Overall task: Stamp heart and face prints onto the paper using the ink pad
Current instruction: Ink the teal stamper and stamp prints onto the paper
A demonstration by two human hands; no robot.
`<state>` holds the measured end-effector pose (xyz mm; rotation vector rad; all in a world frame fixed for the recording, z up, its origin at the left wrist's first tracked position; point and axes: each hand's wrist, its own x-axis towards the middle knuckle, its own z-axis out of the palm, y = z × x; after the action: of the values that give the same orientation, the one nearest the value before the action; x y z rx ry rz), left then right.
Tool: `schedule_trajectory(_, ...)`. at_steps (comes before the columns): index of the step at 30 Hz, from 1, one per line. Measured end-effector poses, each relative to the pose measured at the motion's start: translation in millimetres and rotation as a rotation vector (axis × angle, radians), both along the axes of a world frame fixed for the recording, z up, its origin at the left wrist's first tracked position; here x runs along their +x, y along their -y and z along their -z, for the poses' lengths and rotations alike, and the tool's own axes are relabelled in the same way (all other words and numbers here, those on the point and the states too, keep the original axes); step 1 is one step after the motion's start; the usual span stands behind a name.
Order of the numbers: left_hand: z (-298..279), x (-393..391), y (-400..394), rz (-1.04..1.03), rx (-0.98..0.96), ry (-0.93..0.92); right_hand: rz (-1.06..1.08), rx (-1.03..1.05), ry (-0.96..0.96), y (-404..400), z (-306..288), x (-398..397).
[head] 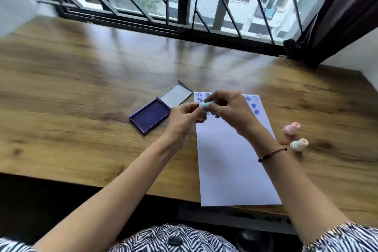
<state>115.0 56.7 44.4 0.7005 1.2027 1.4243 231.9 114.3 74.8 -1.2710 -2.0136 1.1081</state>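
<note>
Both grips are closed on one small light-blue stamp (207, 107): the left hand (184, 118) pinches its near end with fingertips, and the right hand (229, 110) curls over its far side. The stamp is lifted above the top part of the white paper (231, 165), clear of the sheet. Motion blur hides which face of the stamp points down.

The paper lies lengthwise on the wooden bench (81, 108), its near edge reaching the bench's front edge. Blue face prints (199, 97) sit at its top left corner, and solid heart prints (253, 105) run down its top right; the hands cover whatever is printed between them.

Just left of the paper's top is the purple ink pad (150, 115), open, with its lid (176, 94) folded back toward the window. To the right of the paper, well apart from the hands, lie two more stamps on their sides: a pink stamp (292, 128) and, nearer, a cream stamp (299, 144). A dark cord bracelet (272, 154) circles the right wrist.
</note>
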Motion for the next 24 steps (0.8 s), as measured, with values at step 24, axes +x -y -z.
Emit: schedule_trajectory(24,25,-69,91,-0.426,-0.084,0.307,-0.629,0.494,0.41,14,32,-136)
